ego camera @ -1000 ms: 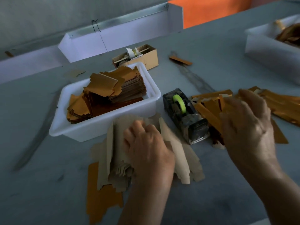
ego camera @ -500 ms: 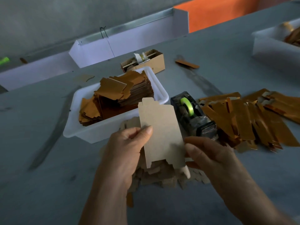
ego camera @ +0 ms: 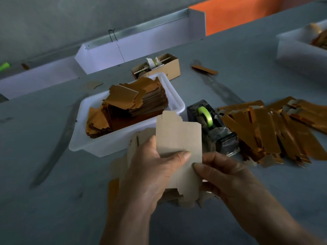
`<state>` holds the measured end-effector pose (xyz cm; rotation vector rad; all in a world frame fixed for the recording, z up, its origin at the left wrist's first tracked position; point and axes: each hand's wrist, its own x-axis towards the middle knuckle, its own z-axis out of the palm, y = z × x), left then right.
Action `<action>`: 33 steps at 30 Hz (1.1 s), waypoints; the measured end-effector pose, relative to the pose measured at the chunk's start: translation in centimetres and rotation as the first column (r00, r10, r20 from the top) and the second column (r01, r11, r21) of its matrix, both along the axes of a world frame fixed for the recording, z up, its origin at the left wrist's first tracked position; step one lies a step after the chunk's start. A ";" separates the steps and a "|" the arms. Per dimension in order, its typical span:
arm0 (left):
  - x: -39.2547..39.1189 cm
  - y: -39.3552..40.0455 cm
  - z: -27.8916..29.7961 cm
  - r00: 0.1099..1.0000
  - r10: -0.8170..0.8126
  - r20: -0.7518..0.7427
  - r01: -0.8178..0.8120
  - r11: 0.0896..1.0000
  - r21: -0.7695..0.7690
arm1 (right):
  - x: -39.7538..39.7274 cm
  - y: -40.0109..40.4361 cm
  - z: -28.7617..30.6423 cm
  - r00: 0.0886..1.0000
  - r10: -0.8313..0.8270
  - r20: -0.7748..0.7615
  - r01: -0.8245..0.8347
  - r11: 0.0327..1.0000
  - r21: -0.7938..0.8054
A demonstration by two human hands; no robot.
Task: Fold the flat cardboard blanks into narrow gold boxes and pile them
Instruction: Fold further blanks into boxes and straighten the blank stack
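I hold one flat cardboard blank (ego camera: 178, 137) upright in front of me, its plain brown side facing me. My left hand (ego camera: 150, 175) grips its left edge, the thumb pressed across its face. My right hand (ego camera: 228, 177) pinches its lower right edge. Under my hands lies a loose heap of more brown blanks (ego camera: 177, 198). A white tub (ego camera: 109, 147) behind holds a stack of gold blanks (ego camera: 134, 105). To the right, several narrow folded gold boxes (ego camera: 269, 128) lie piled on the table.
A tape dispenser (ego camera: 212, 128) with a green roll stands between the tub and the gold boxes. A small open carton (ego camera: 168, 69) sits behind the tub. Another white tub (ego camera: 300, 52) is at the far right. One stray gold box (ego camera: 205, 69) lies farther back.
My left hand lifted one blank off the heap. My right hand came back from the gold box pile and took hold of the blank's lower right edge.
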<state>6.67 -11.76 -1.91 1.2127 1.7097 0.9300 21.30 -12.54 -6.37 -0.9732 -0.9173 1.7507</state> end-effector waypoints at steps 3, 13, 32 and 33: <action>0.1 -0.1 -0.2 0.999 -0.034 -0.004 0.034 0.999 -0.020 | 0.1 0.1 -0.2 1.000 -0.016 0.010 0.016 1.000 -0.002; 0.1 -0.2 -0.9 0.999 -0.035 -0.035 0.035 0.999 0.004 | 0.1 0.0 -0.4 0.957 -0.173 0.234 0.140 0.978 0.152; 1.0 -0.8 -0.3 0.983 -0.178 -0.048 0.181 0.981 0.067 | -0.3 -0.6 0.5 0.928 -0.217 0.303 0.137 0.955 0.263; 1.0 -0.8 -0.3 0.982 -0.187 -0.026 0.188 0.981 0.049 | -0.2 -0.5 0.3 0.902 -0.258 0.345 0.174 0.951 0.258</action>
